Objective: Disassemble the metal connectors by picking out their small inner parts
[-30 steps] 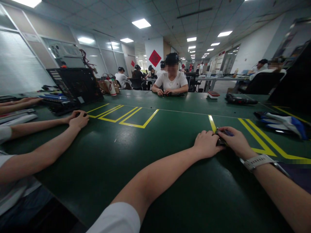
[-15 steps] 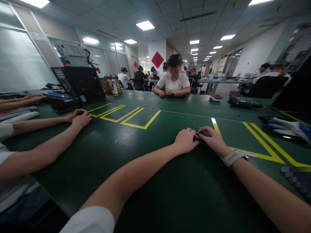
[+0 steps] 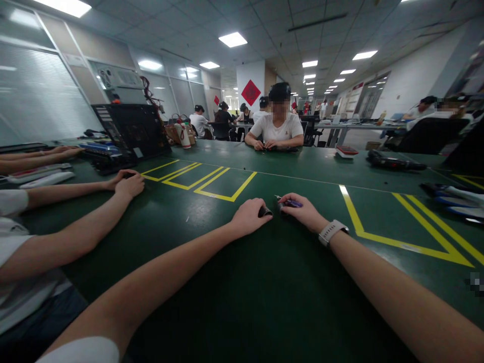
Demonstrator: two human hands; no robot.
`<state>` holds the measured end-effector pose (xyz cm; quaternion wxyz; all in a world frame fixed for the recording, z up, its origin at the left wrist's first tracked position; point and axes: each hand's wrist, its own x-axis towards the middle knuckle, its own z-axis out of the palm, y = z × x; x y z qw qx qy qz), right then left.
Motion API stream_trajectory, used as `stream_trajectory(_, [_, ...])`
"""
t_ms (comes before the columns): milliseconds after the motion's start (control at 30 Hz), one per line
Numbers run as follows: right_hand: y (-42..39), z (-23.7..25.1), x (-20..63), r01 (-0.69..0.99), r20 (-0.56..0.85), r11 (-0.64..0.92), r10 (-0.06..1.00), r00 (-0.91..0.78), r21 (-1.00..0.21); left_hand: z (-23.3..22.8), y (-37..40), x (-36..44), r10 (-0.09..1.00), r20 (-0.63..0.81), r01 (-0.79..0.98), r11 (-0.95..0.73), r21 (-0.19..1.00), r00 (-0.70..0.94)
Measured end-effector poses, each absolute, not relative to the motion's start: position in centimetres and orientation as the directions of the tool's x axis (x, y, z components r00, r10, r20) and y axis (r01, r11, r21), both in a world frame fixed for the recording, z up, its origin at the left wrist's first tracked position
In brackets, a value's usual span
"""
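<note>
Over the green tabletop [image 3: 212,242], my left hand [image 3: 247,218] is closed around a small black rounded object [image 3: 265,212], whose far side is hidden by the fingers. A short gap to the right of it, my right hand [image 3: 304,212] pinches a slim tool with a purple handle [image 3: 293,203]. A thin metal tip [image 3: 278,197] points left from those fingers. Beside the tip, a small dark piece [image 3: 281,206] shows at the right fingertips; its kind is too small to tell. The two hands do not touch.
Yellow tape outlines [image 3: 227,197] mark the table. A co-worker's hands [image 3: 129,184] rest at left, near a black open case [image 3: 132,130]. Another person [image 3: 278,126] sits opposite. At right lie a red-and-white box [image 3: 347,152], a black tool [image 3: 395,161] and blue-white items [image 3: 459,197].
Both my hands have moved left across the table and come apart; they were together at the dark object before. The view has turned slightly left.
</note>
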<state>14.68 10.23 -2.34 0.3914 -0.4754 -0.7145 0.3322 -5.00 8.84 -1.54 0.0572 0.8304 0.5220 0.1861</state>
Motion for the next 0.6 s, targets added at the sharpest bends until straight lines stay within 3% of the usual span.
stream_trajectory(333, [9.4,-2.5,10.6,0.319,0.268,0.370,0.909,-0.320,-0.873,-2.2,8.8,-6.7,0.885,0.289,0.832,-0.449,0.326,0.364])
stream_trajectory(600, [7.2,-2.9,13.5,0.313,0.204,0.240,0.968,-0.143,-0.919,-0.6,8.8,-7.3,0.911,0.296,0.809,-0.397,0.433,0.288])
